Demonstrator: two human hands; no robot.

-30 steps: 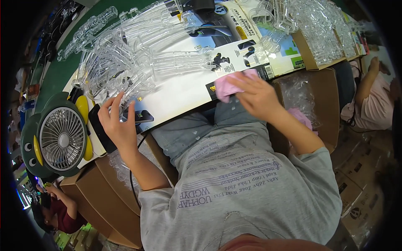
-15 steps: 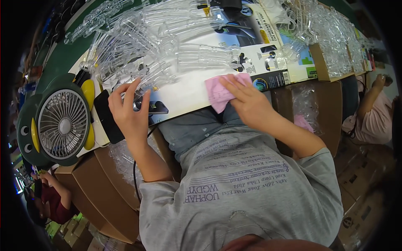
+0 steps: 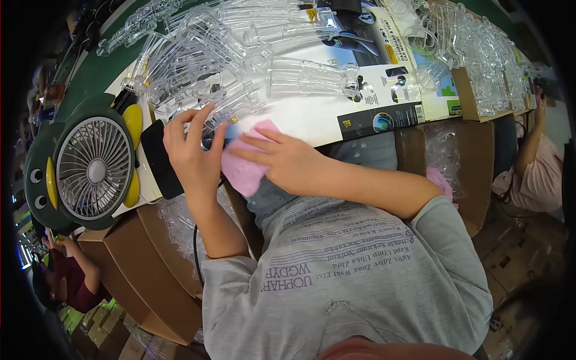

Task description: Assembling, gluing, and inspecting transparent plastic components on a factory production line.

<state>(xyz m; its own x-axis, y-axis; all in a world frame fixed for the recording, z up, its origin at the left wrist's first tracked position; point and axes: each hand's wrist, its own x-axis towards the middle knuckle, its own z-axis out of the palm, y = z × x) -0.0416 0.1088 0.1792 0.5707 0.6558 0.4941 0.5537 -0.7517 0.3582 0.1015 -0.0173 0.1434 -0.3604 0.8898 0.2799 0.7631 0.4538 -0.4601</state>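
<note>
My right hand [image 3: 295, 162] has swung across to the left side of the board's near edge, its fingers laid over a pink cloth [image 3: 243, 161] that hangs partly over that edge. Close beside it, my left hand [image 3: 195, 147] is raised with fingers bent and apart, and nothing shows clearly in its grip. Just beyond the left fingertips lies a heap of clear plastic gun-shaped pieces [image 3: 204, 54]. More clear barrel-like pieces [image 3: 312, 78] lie in a row to the right of that heap. All of them rest on a white printed cardboard sheet [image 3: 288, 123].
A green penguin-shaped fan [image 3: 95, 171] stands left, next to a black flat device [image 3: 161, 159]. Clear pieces fill a box [image 3: 489, 66] at the far right. Cardboard boxes [image 3: 129, 264] stand below the table's edge. Another person's arm [image 3: 531, 141] shows at right.
My right hand has slid the pink cloth leftward along the near edge, up to my left hand. The left hand stays nearly in place, and the view has shifted slightly.
</note>
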